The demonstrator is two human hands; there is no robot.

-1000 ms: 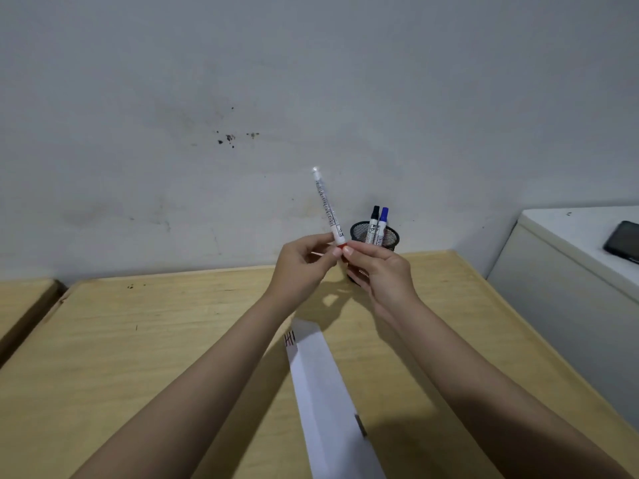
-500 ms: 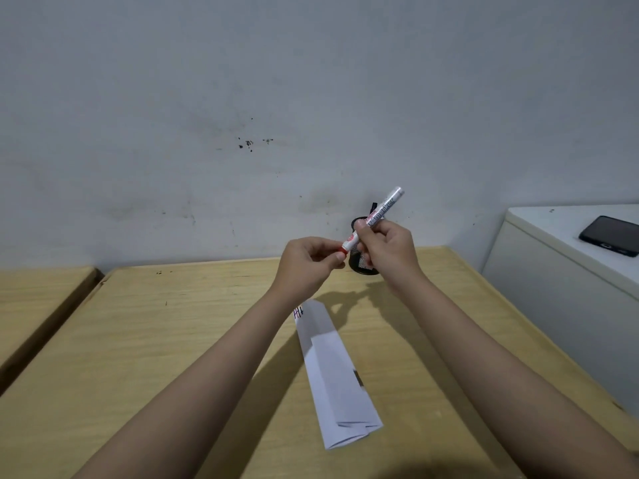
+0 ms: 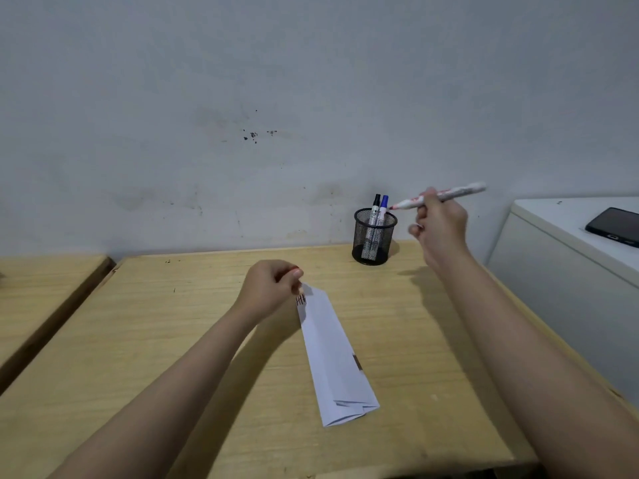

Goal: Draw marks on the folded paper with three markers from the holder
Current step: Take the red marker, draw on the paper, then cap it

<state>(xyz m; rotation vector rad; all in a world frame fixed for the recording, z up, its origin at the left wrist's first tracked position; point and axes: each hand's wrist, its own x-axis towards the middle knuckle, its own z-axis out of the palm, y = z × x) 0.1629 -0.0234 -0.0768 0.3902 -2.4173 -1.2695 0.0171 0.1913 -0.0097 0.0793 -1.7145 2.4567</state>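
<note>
A long folded white paper lies on the wooden table, with dark marks at its far left corner. My left hand hovers over that corner, its fingers closed on the small red marker cap. My right hand is raised to the right of the black mesh holder and grips an uncapped red marker, its tip pointing left towards the holder. A black-capped marker and a blue-capped marker stand in the holder.
The grey wall runs right behind the table. A white cabinet stands at the right with a black phone on top. A second wooden table sits at the left across a narrow gap.
My hands have come apart: the cap is off the red marker. The right hand swung up and right with the marker. The left hand dropped to the paper's far corner.
</note>
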